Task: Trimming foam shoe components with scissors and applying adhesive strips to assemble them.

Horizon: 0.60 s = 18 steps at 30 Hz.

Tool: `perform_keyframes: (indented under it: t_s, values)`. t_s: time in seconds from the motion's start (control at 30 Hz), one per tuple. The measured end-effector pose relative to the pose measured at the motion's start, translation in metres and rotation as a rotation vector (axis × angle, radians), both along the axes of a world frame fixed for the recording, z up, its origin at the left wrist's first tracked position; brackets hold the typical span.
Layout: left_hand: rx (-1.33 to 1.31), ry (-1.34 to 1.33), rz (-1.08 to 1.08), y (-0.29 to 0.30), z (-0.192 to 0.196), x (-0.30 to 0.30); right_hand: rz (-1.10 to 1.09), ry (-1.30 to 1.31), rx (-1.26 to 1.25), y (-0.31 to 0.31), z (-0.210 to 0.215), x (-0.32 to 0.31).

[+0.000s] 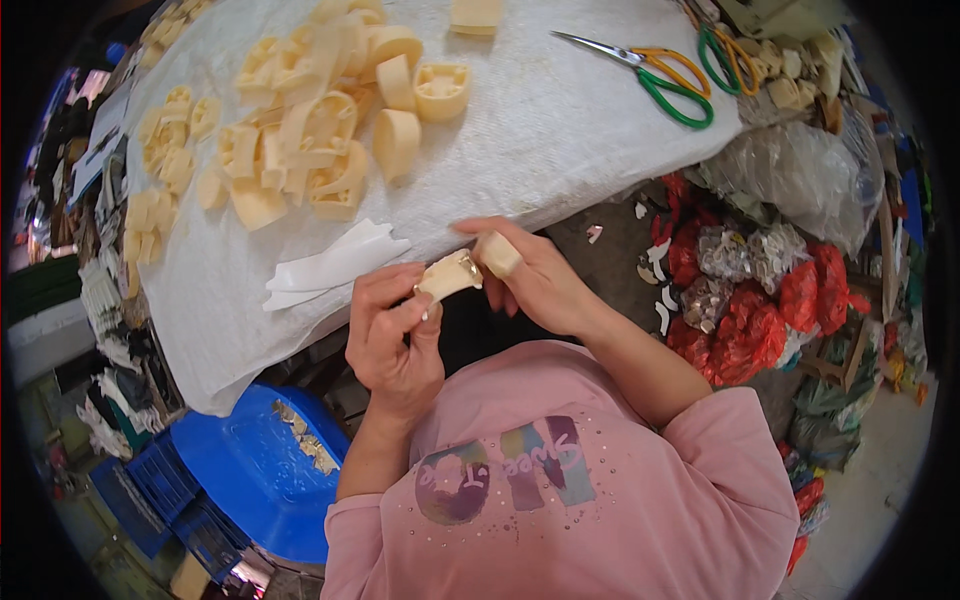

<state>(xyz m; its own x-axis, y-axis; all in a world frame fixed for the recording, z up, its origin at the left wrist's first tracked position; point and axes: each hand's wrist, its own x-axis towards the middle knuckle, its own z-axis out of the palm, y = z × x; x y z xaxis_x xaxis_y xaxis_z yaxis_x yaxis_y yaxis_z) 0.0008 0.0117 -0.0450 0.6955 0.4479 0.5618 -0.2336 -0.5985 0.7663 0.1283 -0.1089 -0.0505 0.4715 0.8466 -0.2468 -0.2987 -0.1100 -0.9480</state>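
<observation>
My left hand (393,335) pinches one end of a short curved cream strip (448,275) with a shiny gold patch at its far end. A rounded cream block (497,255), shaped like a shoe heel, is held in my right hand (535,280). Strip and block are close together at the table's near edge; whether they touch I cannot tell. Behind my left hand, white curved sheet pieces (335,265) lie on the white cloth-covered table (540,130). Farther back is a pile of cream heel-shaped plastic blocks (320,125), some showing hollow, ribbed ends.
Scissors with green and orange handles (650,75) lie at the far right, beside a second pair (728,62). A blue plastic chair (265,480) with gold scraps (305,437) stands at lower left. Red plastic bags (750,330) and clear plastic bags (795,170) are on the right.
</observation>
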Motion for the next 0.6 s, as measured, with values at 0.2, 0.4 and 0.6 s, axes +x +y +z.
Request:
perform_keyframes:
  t_s: [0.2,0.4,0.6]
  values:
    - [-0.099,0.079,0.022,0.001,-0.007,-0.002,-0.124,-0.76,0.309,-0.004,0.003,-0.004]
    - [-0.303,0.074,-0.03,-0.013,-0.008,-0.003,-0.247,-0.951,0.303,0.007,0.001,-0.011]
    - [-0.147,0.007,0.065,-0.013,-0.007,0.003,-0.281,-1.022,0.337,0.01,-0.005,-0.019]
